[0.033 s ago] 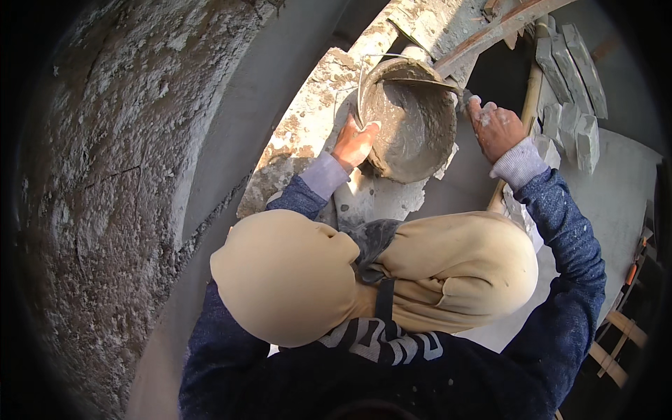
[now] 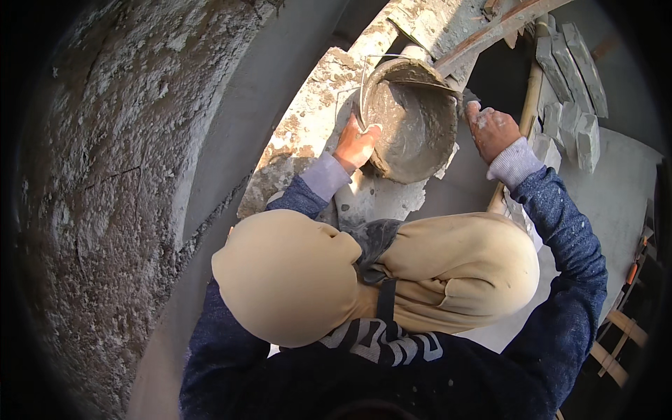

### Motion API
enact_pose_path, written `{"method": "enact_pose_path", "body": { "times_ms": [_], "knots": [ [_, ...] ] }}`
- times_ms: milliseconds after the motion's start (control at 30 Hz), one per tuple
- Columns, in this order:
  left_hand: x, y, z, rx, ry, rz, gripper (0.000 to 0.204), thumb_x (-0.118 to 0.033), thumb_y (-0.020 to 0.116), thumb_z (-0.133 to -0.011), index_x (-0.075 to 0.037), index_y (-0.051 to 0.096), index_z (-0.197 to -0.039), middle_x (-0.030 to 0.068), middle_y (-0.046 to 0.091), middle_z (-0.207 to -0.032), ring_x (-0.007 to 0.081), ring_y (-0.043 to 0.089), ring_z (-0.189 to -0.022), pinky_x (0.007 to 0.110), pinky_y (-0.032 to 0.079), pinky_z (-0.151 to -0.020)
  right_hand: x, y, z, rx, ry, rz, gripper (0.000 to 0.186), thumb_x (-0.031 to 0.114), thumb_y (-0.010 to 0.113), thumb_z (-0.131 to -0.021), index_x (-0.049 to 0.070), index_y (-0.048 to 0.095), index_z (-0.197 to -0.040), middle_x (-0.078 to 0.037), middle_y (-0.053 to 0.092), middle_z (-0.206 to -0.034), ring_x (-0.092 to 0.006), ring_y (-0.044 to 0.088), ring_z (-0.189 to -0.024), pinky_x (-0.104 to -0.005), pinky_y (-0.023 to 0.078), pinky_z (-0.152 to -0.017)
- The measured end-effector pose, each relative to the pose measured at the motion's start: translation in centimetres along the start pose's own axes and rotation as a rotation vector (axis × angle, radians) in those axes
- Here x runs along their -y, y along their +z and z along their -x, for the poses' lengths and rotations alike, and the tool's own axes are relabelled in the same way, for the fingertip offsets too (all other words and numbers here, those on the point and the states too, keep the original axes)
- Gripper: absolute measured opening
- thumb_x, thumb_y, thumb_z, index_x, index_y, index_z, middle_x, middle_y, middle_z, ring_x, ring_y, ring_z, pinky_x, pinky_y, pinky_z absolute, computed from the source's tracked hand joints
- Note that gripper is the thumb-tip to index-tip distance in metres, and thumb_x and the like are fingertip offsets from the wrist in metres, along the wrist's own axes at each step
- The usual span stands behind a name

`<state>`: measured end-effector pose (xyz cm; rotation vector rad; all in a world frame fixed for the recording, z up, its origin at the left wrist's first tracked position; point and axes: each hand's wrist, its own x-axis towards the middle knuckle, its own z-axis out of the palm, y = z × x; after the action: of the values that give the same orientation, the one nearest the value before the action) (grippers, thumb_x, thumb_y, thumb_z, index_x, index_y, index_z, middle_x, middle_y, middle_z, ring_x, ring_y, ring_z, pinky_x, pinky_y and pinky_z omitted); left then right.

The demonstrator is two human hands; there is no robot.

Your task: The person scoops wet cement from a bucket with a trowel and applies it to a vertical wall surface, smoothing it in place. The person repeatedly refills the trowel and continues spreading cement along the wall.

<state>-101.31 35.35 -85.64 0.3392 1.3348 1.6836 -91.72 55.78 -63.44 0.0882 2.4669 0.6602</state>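
Observation:
A round bucket, caked with grey mortar, rests tilted on a mortar-spattered ledge in front of me, its wire handle up at the back. My left hand is closed on its left rim, thumb inside. My right hand, dusted white, grips a metal trowel by the handle, just right of the bucket; the blade lies across the upper inside of the bucket. My knees in beige trousers are below the bucket.
A rough wall rises at the left. Wooden boards lie above the bucket. A bamboo pole runs along the right, beside several pale stone slabs. Wooden pieces lie at the far lower right.
My right hand has moved slightly down toward me with the trowel. My left hand stays on the bucket rim.

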Motion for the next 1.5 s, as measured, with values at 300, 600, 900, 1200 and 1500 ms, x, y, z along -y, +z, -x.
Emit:
{"method": "enact_pose_path", "body": {
  "times_ms": [300,600,900,1200,1500],
  "knots": [
    [-2.5,5.1,4.6,-0.059,0.301,-0.387,0.075,-0.004,0.054,-0.088,-0.001,0.011,-0.149,0.0232,0.034,-0.144,0.0302,0.034,-0.134,0.035,0.025,-0.111,1.8,6.1,5.6,0.416,0.101,-0.599,0.025,0.020,0.053,-0.091,0.001,0.046,-0.104,-0.021,0.064,-0.087,-0.0374,0.063,-0.078,-0.0438,0.052,-0.072],
    [-1.5,3.2,4.2,0.039,0.173,-0.210,0.074,-0.008,0.059,-0.085,-0.008,0.021,-0.149,0.0252,0.032,-0.144,0.0330,0.036,-0.133,0.036,0.032,-0.108,6.4,2.1,10.1,0.409,-0.030,-1.605,0.028,0.022,0.056,-0.091,0.003,0.046,-0.109,-0.015,0.062,-0.080,-0.0313,0.061,-0.069,-0.0412,0.049,-0.065],
    [-3.3,0.1,2.5,0.096,-0.012,0.077,0.051,-0.015,0.054,-0.096,0.001,0.033,-0.139,0.0123,0.054,-0.125,0.0185,0.053,-0.114,0.031,0.045,-0.096,9.9,4.4,6.8,0.192,-0.026,-1.890,0.031,0.022,0.060,-0.090,0.005,0.046,-0.111,-0.007,0.060,-0.077,-0.0266,0.059,-0.065,-0.0400,0.047,-0.062],
    [-3.0,0.2,1.1,-0.078,0.167,-0.033,0.050,-0.013,0.061,-0.090,-0.002,0.041,-0.135,0.0135,0.057,-0.120,0.0188,0.056,-0.104,0.031,0.045,-0.090,4.6,3.6,3.9,-0.013,0.231,-0.603,0.046,0.019,0.061,-0.082,0.003,0.045,-0.122,-0.021,0.063,-0.086,-0.0394,0.063,-0.079,-0.0475,0.050,-0.071],
    [-1.6,2.4,0.2,-0.380,0.035,-0.012,0.067,-0.009,0.061,-0.081,0.002,0.033,-0.141,0.0177,0.051,-0.124,0.0230,0.056,-0.105,0.033,0.046,-0.091,6.5,0.8,5.3,0.182,0.010,-0.821,0.047,0.018,0.063,-0.080,0.004,0.045,-0.122,-0.023,0.063,-0.086,-0.0412,0.062,-0.083,-0.0486,0.048,-0.072]
  ]
}}
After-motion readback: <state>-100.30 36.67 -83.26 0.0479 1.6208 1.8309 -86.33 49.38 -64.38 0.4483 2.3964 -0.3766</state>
